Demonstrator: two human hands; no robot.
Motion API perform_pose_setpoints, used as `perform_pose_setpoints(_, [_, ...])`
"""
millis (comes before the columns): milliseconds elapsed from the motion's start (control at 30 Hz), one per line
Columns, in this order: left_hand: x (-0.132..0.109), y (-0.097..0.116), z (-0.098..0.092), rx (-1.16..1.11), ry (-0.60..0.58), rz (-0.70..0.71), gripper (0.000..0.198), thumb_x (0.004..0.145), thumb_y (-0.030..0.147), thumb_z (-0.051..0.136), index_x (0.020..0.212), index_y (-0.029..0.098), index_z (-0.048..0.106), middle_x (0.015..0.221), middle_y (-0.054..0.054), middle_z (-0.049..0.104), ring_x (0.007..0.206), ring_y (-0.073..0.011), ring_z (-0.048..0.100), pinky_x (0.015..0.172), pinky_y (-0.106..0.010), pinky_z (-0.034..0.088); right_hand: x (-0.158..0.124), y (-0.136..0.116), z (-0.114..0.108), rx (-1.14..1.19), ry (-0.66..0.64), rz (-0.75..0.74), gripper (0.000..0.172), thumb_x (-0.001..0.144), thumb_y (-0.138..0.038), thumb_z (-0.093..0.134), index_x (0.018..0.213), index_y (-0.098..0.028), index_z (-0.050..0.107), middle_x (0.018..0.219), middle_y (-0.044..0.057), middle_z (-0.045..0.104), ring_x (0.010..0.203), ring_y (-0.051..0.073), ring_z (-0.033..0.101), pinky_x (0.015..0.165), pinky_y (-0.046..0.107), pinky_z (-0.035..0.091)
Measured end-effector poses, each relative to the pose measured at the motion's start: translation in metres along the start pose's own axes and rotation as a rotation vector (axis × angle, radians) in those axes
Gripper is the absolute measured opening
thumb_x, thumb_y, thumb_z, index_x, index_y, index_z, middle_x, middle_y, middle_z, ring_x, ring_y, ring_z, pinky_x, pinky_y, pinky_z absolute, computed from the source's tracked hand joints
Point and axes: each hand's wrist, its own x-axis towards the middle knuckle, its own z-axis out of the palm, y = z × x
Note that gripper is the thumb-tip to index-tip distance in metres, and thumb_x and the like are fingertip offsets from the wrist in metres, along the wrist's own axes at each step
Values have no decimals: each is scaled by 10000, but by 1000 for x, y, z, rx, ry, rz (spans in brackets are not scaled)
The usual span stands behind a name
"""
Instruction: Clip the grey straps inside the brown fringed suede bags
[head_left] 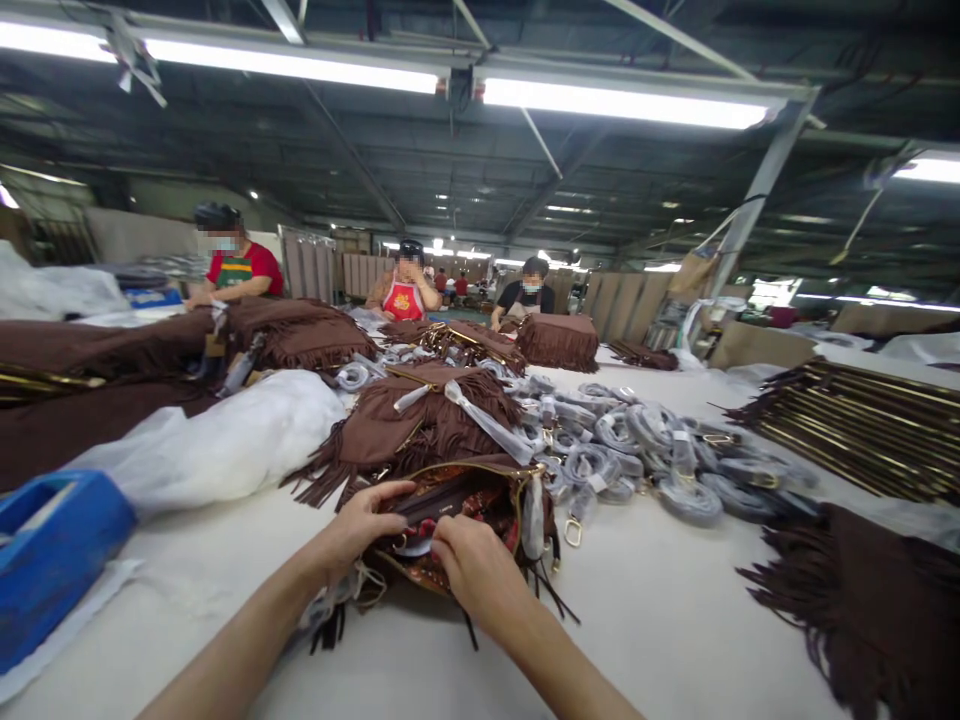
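Note:
A brown fringed handbag (517, 500) lies unzipped on the white table, its mouth facing me and a red patterned lining showing inside. At the left end of the opening, my left hand (364, 530) is closed on the bag's edge, thumb and forefinger over the mouth. My right hand (476, 565) reaches over the front rim with its fingers curled together at the lining. What those fingertips hold is hidden. A small white piece (416, 546) shows between the hands. Just behind lies another fringed brown bag (427, 415) with a wrapped zipper pull.
Wrapped straps (622, 440) with gold buckles lie heaped behind and right. Brown zippered pieces (855, 425) and a fringed piece (885, 600) lie at right. On the left are a blue container (56, 560), white plastic (232, 440) and stacked brown bags (292, 335). Several people sit across the table.

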Motion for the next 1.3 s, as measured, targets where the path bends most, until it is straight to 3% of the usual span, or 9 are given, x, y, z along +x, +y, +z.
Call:
perform_pose_setpoints(133, [1,-3,-6,-142,-133,-100,796,456,72,547,1249,135,579,980,-32,742,845,-187,652,679,-229,481,0,5,8,-18,-46,38,165,915,-117,520,824,-189,637,905,60,675,893,183,624,741,228,388])
perform_pose_setpoints(300, [6,-11,-10,-274,-150,-116,772,446,54,511,1210,126,590,987,-48,739,837,-190,653,643,-232,468,-1,16,17,-15,-30,1,180,905,-126,505,805,-204,633,868,51,640,816,178,614,692,230,388])
perform_pose_setpoints(400, [7,-14,-10,-305,-153,-124,789,443,51,521,1228,108,569,966,-59,747,806,-180,656,644,-228,460,4,15,24,73,27,-89,191,902,-115,487,792,-204,615,838,41,625,798,173,603,687,230,385])
perform_pose_setpoints(533, [8,-20,-10,-332,-156,-127,789,445,52,543,1232,113,570,929,-56,746,785,-169,651,665,-227,457,12,1,32,240,109,-101,204,873,-97,490,708,-199,553,721,7,610,696,157,571,649,231,367])
perform_pose_setpoints(767, [4,-26,-8,-300,-132,-58,736,476,58,533,1204,136,610,974,-53,729,845,-191,646,712,-261,463,19,-14,37,558,130,-76,94,807,-126,548,829,-216,531,564,-86,501,520,115,481,547,206,343])
perform_pose_setpoints(967, [1,-24,0,-310,-27,-105,739,500,77,550,1238,103,581,917,-61,746,797,-200,679,749,-287,505,15,-23,37,224,197,-142,141,811,-92,551,804,-212,625,772,10,651,735,171,613,670,241,404])
perform_pose_setpoints(1100, [5,-29,0,-266,13,-60,595,565,168,581,1156,138,651,984,-69,755,965,-249,682,868,-333,513,16,-29,36,67,210,-132,175,750,-132,613,859,-254,676,894,31,651,779,207,620,661,275,437])
perform_pose_setpoints(1233, [21,-43,-11,-176,-42,13,562,522,217,559,1062,195,715,1039,-54,756,1049,-305,660,918,-398,512,23,-15,43,494,337,-143,104,675,-122,645,650,-219,616,807,-7,601,774,163,601,687,243,452])
perform_pose_setpoints(1300, [29,-45,-23,-7,-71,73,573,474,212,543,1012,231,740,1039,-34,760,1094,-327,638,954,-418,499,27,-5,53,756,411,-108,167,671,-172,668,562,-204,546,718,-18,573,751,157,595,694,240,459])
